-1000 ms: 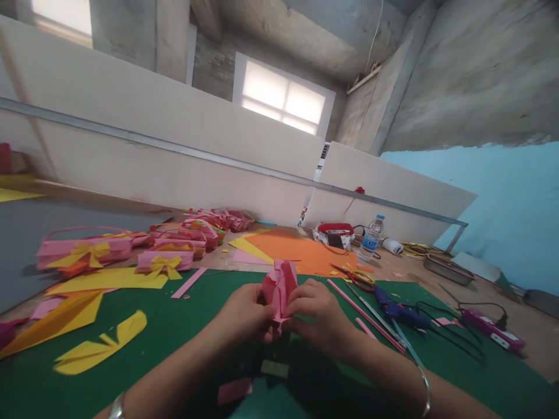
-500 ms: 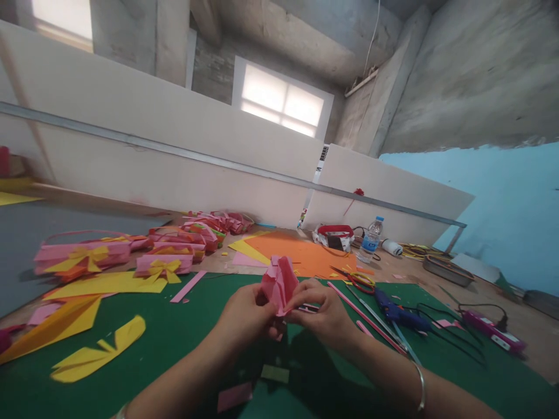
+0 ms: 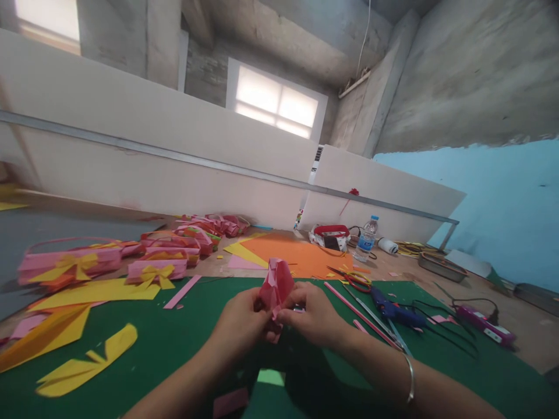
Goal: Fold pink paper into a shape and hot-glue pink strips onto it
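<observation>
A folded, creased pink paper piece (image 3: pixel 276 280) is held up over the green mat (image 3: pixel 183 349) at the middle of the view. My left hand (image 3: pixel 247 323) grips its left and lower side, fingers closed. The fingertips of my right hand (image 3: pixel 309 311) pinch its lower right edge, and a small object partly hidden behind those fingers cannot be made out. Below the hands lie a pale green paper scrap (image 3: pixel 271 377) and a pink scrap (image 3: pixel 230 401). A yellow paper bow shape (image 3: pixel 89 364) rests on the mat at the left.
Pink paper bags with yellow bows (image 3: pixel 72 265) stand at the left. Orange sheets (image 3: pixel 301 256) lie behind the mat. To the right are scissors (image 3: pixel 356 280), pink strips (image 3: pixel 362 314), a blue glue gun (image 3: pixel 397 308), a purple power strip (image 3: pixel 484 326) and a bottle (image 3: pixel 365 240).
The view has shifted slightly, so most things on the table sit a little further left. The pink piece has turned slightly in my hands, and my right fingers are bent closer against it.
</observation>
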`<state>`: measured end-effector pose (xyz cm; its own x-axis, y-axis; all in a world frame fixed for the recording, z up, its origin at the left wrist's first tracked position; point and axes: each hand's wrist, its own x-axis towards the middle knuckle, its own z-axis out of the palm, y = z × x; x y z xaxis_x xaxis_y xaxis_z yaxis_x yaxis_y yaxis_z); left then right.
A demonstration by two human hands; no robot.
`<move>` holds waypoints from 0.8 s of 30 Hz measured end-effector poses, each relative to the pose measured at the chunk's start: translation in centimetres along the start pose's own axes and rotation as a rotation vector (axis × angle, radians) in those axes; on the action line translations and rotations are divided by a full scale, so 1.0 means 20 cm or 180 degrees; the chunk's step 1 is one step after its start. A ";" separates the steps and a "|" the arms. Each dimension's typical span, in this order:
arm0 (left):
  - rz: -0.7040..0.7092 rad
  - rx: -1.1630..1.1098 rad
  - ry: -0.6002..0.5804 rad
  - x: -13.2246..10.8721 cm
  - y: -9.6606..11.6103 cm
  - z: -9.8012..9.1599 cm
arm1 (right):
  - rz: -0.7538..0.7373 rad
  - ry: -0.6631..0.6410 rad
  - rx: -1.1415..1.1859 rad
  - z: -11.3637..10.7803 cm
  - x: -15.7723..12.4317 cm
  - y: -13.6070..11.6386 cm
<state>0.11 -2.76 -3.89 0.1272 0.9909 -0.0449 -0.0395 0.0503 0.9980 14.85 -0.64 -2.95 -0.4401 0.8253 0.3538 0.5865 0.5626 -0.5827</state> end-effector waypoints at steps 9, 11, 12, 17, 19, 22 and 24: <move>-0.0223 -0.0166 -0.0005 0.01 -0.02 0.01 | 0.0141 0.0114 -0.0702 0.01 -0.01 0.00; -0.0275 -0.0213 0.0019 0.01 -0.02 0.01 | 0.0148 0.0059 -0.0851 0.01 -0.01 -0.01; -0.0302 -0.0236 0.0050 0.01 -0.01 0.01 | 0.0151 0.0041 -0.0928 0.01 -0.01 -0.02; -0.0399 -0.0279 0.0350 0.01 0.02 0.01 | 0.0188 0.0065 -0.0965 0.01 -0.01 -0.03; -0.0397 -0.0294 0.0469 0.01 0.03 0.01 | 0.0233 0.0104 -0.0740 0.01 -0.01 -0.02; -0.0351 -0.0334 0.0652 0.01 0.04 0.00 | 0.0357 0.0225 -0.0154 0.02 0.00 -0.01; -0.0308 -0.0357 0.0754 0.01 0.03 0.00 | 0.0428 0.0313 0.0331 0.04 0.01 0.00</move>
<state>0.11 -2.43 -3.33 -0.0992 0.9818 -0.1622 -0.1496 0.1465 0.9778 14.12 -0.47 -3.41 -0.2910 0.8964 0.3345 0.5598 0.4430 -0.7002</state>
